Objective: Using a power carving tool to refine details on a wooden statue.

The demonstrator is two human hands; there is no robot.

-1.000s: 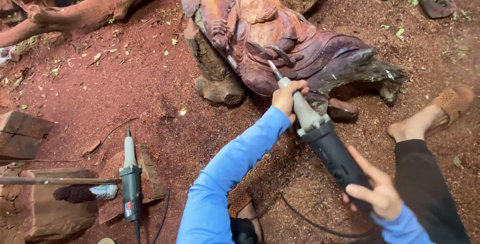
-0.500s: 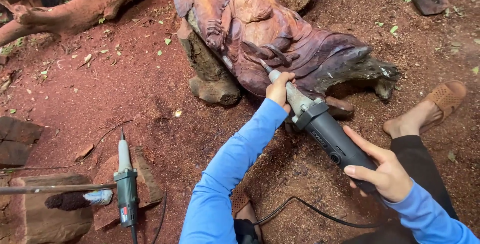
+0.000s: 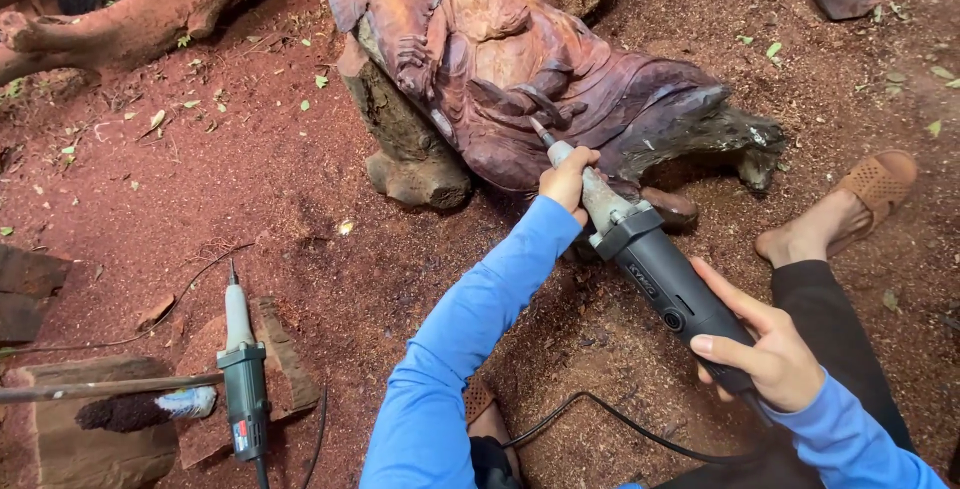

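Observation:
A reddish carved wooden sculpture (image 3: 520, 79) lies on red sawdust-covered ground. I hold a long grey and black die grinder (image 3: 650, 264), its thin bit touching the carving's lower folds. My left hand (image 3: 566, 181), in a blue sleeve, grips the grinder's silver neck right beside the carving. My right hand (image 3: 765, 349) wraps the black rear body near the cord (image 3: 610, 419). My foot in a tan sandal (image 3: 850, 204) rests to the right.
A second corded grinder (image 3: 243, 374) lies on a wood block (image 3: 270, 369) at lower left, beside a brush (image 3: 140, 411) with a long handle. A large root (image 3: 150, 9) crosses the upper left. Wood chunks (image 3: 30, 294) sit at the left edge.
The view has drifted, so the carving sits lower and more central. Both hands keep their grip on the grinder, with the bit still against the carving.

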